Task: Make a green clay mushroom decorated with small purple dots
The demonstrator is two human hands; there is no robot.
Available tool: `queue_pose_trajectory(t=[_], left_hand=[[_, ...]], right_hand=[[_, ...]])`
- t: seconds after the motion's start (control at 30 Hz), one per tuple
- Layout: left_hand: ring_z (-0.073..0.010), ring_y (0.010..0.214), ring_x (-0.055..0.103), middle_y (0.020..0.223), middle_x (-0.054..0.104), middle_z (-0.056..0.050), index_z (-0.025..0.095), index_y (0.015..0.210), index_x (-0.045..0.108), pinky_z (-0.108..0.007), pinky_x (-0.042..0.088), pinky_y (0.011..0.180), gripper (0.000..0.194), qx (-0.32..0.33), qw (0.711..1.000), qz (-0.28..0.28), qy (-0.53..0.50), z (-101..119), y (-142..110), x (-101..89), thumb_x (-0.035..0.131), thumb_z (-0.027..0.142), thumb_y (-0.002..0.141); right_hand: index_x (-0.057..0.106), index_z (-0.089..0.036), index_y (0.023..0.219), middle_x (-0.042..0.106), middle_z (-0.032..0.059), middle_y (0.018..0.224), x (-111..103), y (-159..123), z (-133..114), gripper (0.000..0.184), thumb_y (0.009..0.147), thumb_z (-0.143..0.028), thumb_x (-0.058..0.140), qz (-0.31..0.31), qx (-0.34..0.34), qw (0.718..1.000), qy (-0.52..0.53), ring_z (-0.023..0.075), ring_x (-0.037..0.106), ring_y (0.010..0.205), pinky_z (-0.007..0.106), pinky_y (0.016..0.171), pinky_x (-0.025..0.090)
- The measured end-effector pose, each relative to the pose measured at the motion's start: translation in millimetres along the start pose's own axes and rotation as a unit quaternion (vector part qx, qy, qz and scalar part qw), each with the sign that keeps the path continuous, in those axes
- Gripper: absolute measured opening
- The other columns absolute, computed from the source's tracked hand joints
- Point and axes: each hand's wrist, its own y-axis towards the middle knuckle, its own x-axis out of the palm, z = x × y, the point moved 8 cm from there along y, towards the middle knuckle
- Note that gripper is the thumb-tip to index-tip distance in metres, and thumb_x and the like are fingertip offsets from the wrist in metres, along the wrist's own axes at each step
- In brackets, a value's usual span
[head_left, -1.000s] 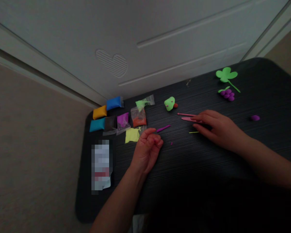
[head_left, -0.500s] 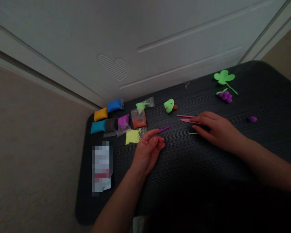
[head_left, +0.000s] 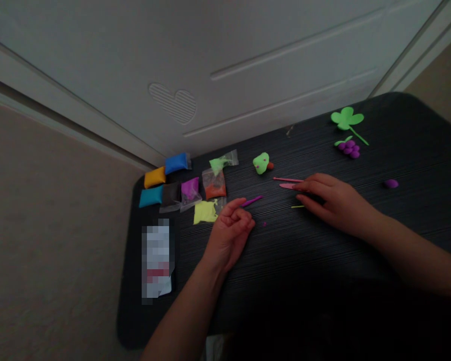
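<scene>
My left hand (head_left: 232, 231) rests at mid-table with its fingers curled and the thumb pressed against them; whatever is between them, if anything, is hidden. Just past its index finger lies a purple modelling tool (head_left: 252, 201). Tiny purple clay bits (head_left: 264, 224) are on the table beside that hand. My right hand (head_left: 320, 197) has its fingers closed over the flat pink modelling knife (head_left: 286, 186), whose blade points left. A thin pink modelling stick (head_left: 285, 179) runs just behind the knife, its right end near my fingers. A thin yellow-green strip (head_left: 296, 206) pokes out by my thumb.
Several bags of coloured clay, among them a blue one (head_left: 176, 163) and a yellow one (head_left: 205, 212), lie at left. A clay tree (head_left: 261, 163), a green clay flower (head_left: 347, 118), clay grapes (head_left: 349, 148) and a purple clay lump (head_left: 391, 184) sit on the dark table (head_left: 409, 120).
The fingers of my left hand have shifted slightly, the thumb moving across the curled fingers. My right hand has stayed almost in place on the pink modelling knife.
</scene>
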Motion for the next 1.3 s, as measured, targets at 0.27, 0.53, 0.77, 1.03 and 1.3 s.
queue_pose_trajectory(t=[0.27, 0.53, 0.77, 1.03, 1.3], left_hand=[[-0.0080, 0.066, 0.051, 0.062, 0.059, 0.002, 0.020, 0.093, 0.062, -0.020, 0.041, 0.066, 0.031, -0.019, 0.999, -0.027, 0.015, -2.6, -5.7, 2.0, 0.068, 0.013, 0.063], [-0.0078, 0.056, 0.043, 0.051, 0.049, 0.004, 0.018, 0.097, 0.060, -0.022, 0.036, 0.058, 0.022, -0.010, 0.998, -0.048, 0.037, -2.1, -4.1, 11.3, 0.057, 0.020, 0.075], [-0.0077, 0.059, 0.050, 0.059, 0.057, 0.004, 0.022, 0.111, 0.053, -0.022, 0.038, 0.064, 0.053, -0.042, 0.988, -0.117, 0.088, -0.5, -9.0, 39.9, 0.069, 0.011, 0.061], [-0.0061, 0.059, 0.048, 0.057, 0.052, 0.006, 0.023, 0.107, 0.057, -0.017, 0.041, 0.061, 0.054, 0.118, 0.970, -0.206, 0.058, 91.2, -4.0, 125.3, 0.074, 0.016, 0.056], [-0.0045, 0.055, 0.047, 0.059, 0.052, 0.005, 0.022, 0.101, 0.060, -0.014, 0.041, 0.056, 0.052, 0.205, 0.951, -0.229, -0.039, 129.6, 1.5, 157.5, 0.077, 0.026, 0.053]], right_hand=[[0.053, -0.020, 0.109, 0.056, 0.0062, 0.098, 3.6, -0.7, -1.2, 0.028, 0.082, -0.027, 0.045, -0.020, 0.007, 1.000, -0.009, 0.0179, 0.052, 0.091, 0.033, 0.081, 0.042], [0.054, -0.018, 0.106, 0.055, 0.0067, 0.098, 1.3, -2.4, -5.1, 0.026, 0.081, -0.025, 0.048, 0.020, -0.004, 1.000, 0.014, 0.0174, 0.051, 0.092, 0.034, 0.082, 0.042], [0.055, -0.019, 0.104, 0.055, 0.0044, 0.095, -17.6, -5.5, -71.7, 0.028, 0.077, -0.019, 0.056, 0.038, -0.116, 0.981, 0.153, 0.0125, 0.050, 0.090, 0.027, 0.078, 0.043], [0.056, -0.022, 0.105, 0.054, 0.0031, 0.093, -91.2, 34.9, -120.9, 0.029, 0.077, -0.013, 0.054, 0.132, -0.178, 0.954, 0.200, 0.0097, 0.052, 0.087, 0.021, 0.074, 0.046], [0.062, -0.021, 0.088, 0.058, 0.0020, 0.081, -139.9, 65.3, -140.2, 0.022, 0.073, -0.006, 0.055, 0.221, -0.201, 0.924, 0.240, 0.0099, 0.058, 0.074, 0.018, 0.064, 0.050]])
